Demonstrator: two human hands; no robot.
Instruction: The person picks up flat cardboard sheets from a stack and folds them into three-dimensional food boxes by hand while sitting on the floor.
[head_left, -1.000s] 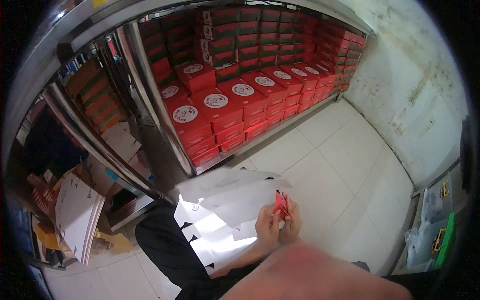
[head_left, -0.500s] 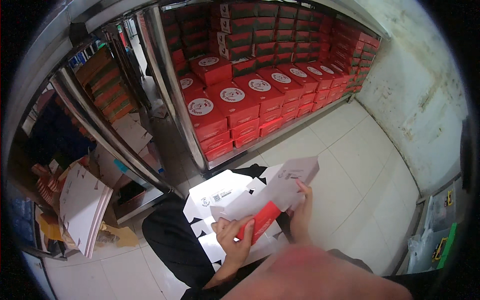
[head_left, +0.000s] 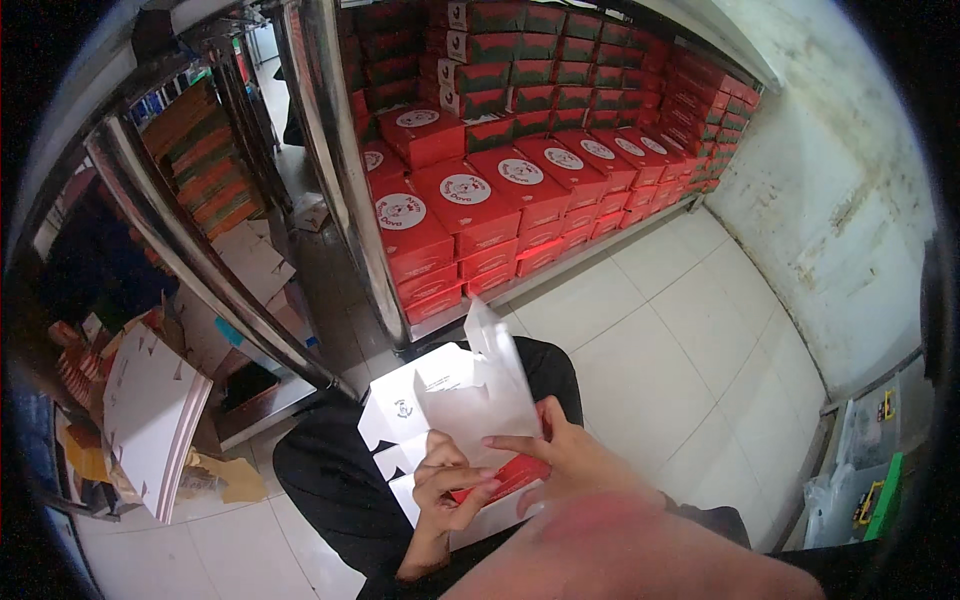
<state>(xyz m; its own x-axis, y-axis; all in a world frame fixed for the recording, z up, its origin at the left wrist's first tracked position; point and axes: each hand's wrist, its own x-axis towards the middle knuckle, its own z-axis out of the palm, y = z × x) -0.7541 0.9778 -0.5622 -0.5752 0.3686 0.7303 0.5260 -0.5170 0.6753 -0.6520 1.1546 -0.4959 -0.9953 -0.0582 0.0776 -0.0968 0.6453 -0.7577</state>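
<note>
Evidently, the partly folded carton (head_left: 492,408) is thin, light card, white inside and red outside, and it sits over the person's lap, above flat white card (head_left: 393,408) with notched edges, between the knees of the black trousers (head_left: 325,480). It should weigh almost nothing and feel springy rather than stiff, with a smooth face that may slide a little under dry fingers; the flaps and corners look easiest to crease or tear, so the sounder holds would be along the folded red wall (head_left: 520,474), near its ends. At that wall the left hand (head_left: 440,492) is curled nearly closed, thumb and forefinger drawn close together with the red edge between them. From the other side the right hand (head_left: 580,455) is half open, a finger stretched across the white inner face and the palm beside the red wall; its thumb is hard to make out, so I cannot tell whether it pinches the card or merely rests there. Beyond the knees, finished-looking red boxes (head_left: 492,208) stand stacked on a metal shelf (head_left: 436,325).
</note>
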